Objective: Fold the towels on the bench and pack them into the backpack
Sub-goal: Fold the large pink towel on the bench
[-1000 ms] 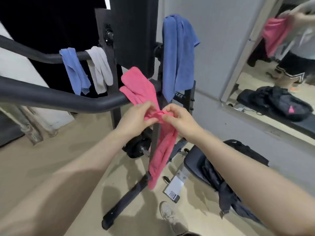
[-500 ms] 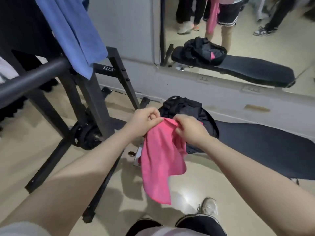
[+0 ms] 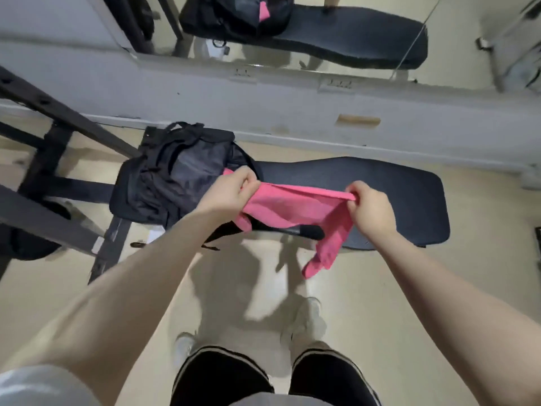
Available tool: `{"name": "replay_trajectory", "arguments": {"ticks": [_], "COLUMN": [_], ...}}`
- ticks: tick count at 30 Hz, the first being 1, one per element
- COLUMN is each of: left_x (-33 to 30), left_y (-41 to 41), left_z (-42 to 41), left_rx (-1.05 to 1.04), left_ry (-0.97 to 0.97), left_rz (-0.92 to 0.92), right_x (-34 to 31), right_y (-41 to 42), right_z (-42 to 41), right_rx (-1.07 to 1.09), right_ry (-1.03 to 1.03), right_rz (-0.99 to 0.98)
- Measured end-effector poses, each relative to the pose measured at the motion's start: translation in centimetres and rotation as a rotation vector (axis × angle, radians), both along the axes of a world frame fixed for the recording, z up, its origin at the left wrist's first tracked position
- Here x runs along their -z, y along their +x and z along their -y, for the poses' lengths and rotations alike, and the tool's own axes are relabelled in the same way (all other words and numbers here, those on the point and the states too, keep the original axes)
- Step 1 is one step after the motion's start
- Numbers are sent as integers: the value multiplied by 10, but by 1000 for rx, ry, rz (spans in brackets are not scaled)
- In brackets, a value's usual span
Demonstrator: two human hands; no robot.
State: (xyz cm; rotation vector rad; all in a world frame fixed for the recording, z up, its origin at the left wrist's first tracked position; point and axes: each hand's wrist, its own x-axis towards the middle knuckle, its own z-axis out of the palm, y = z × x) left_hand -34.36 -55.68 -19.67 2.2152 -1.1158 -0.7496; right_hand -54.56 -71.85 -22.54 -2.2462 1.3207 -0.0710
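Observation:
A pink towel (image 3: 295, 206) is stretched between my two hands above the black padded bench (image 3: 380, 194). My left hand (image 3: 231, 191) pinches its left corner, close to the backpack. My right hand (image 3: 370, 208) grips the right end, from which a loose tail of towel hangs down past the bench's near edge. The black backpack (image 3: 175, 174) lies open on the left end of the bench, its dark inside facing up.
A black metal rack frame (image 3: 55, 148) stands at the left on the beige floor. A wall mirror (image 3: 292, 27) beyond the bench reflects the bench and backpack. My legs and shoes (image 3: 307, 320) are below the hands.
My view has swung from the rack down to the bench. My hands have moved apart, spreading the pink towel from a hanging bunch into a wide strip over the bench.

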Motion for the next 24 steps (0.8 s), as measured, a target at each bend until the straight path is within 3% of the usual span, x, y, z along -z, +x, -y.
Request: {"name": "replay_trajectory", "arguments": {"ticks": [3,8,10,16,24], "left_x": [44,84,90,136,255], "left_y": [-18,-43,-46,-36,-2], "left_z": [34,69,84,145,239], "left_rx": [3,148,207,223,192], "left_ry": [136,297,331,369,300], "left_rz": [96,-56,-92,-196,-209], "right_x": [33,72,78,110,228], "right_y": [-39,-87,-97,-81,-31], "right_z": [39,76,89,143,231], "right_rx": [13,159,150,21,129], "right_ry": [123,449,486,334,192], "right_rz": [27,61,12,-214,-350]}}
